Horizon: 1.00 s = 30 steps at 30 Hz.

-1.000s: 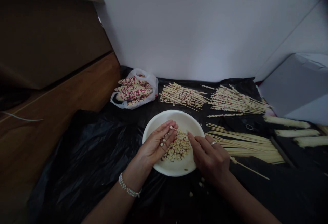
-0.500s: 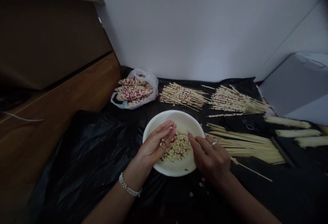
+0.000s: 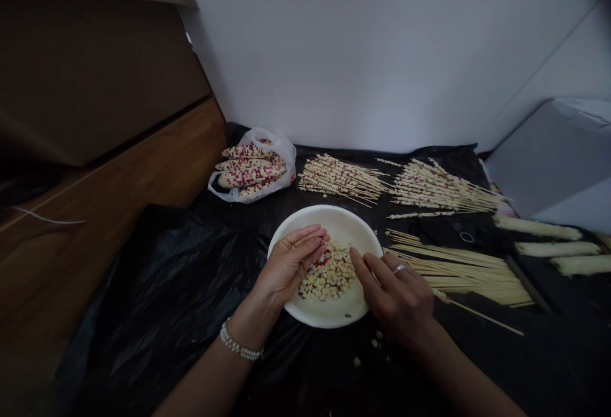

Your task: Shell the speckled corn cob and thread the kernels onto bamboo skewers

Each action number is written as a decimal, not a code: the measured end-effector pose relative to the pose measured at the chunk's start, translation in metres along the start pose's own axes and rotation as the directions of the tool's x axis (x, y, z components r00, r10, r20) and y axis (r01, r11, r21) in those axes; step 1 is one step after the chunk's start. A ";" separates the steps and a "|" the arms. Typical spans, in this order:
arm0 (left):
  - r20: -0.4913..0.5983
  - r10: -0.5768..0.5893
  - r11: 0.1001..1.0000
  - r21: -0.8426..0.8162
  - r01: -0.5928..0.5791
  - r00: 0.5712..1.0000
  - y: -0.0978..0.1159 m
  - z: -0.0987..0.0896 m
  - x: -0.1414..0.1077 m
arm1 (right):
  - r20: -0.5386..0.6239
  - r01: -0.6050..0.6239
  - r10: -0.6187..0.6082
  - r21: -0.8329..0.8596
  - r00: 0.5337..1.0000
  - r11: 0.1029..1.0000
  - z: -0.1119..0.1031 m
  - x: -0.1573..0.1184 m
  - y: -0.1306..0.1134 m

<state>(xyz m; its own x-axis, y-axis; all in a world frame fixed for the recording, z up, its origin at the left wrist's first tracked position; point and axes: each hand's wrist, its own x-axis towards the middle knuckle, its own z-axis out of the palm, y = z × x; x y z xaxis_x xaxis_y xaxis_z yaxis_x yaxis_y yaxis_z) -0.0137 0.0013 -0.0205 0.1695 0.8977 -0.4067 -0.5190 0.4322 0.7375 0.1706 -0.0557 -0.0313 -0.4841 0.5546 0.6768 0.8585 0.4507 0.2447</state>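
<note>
A white bowl (image 3: 305, 214) holds loose corn kernels (image 3: 329, 280), cream with some dark red. My left hand (image 3: 289, 261) is over the bowl's left side, fingers curled and thumb pressed in on corn kernels, which are mostly hidden. My right hand (image 3: 394, 286), with a ring on it, is closed at the bowl's right rim. It grips a bamboo skewer (image 3: 487, 317) whose bare shaft sticks out toward the lower right. A few kernels show on the skewer just behind the hand; its other end is hidden by my fingers.
Speckled corn cobs (image 3: 251, 175) lie in a white plastic bag (image 3: 286, 153). Two piles of kernel-threaded skewers (image 3: 338, 178) lie behind the bowl. Bare skewers (image 3: 458, 270) and stripped cobs (image 3: 558, 249) are at right. Black plastic sheeting (image 3: 191, 289) lies underneath; a white wall (image 3: 358, 54) stands behind.
My left thumb has closed in against the fingers, covering kernels seen there before. The skewer in my right hand has shifted outward a little to the lower right.
</note>
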 end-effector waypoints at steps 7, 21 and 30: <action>0.046 0.044 0.999 0.014 -0.045 0.998 -0.002 0.000 -0.001 | -0.018 -0.040 0.041 0.032 0.999 0.999 0.003 -0.001 -0.004; 0.058 -0.150 0.982 -0.103 0.156 0.987 -0.002 -0.002 0.001 | -0.037 -0.114 0.116 0.051 0.993 0.992 0.007 -0.006 -0.005; 0.054 -0.113 0.991 -0.064 0.116 0.992 -0.006 0.002 -0.001 | -0.068 -0.102 0.107 0.074 0.992 0.992 0.006 -0.005 -0.008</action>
<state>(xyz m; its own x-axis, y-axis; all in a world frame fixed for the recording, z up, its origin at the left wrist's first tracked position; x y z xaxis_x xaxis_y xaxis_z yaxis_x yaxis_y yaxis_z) -0.0091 -0.0016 -0.0234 0.2724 0.8464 -0.4576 -0.5485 0.5273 0.6489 0.1655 -0.0576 -0.0412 -0.3771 0.5506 0.7448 0.8883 0.4426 0.1225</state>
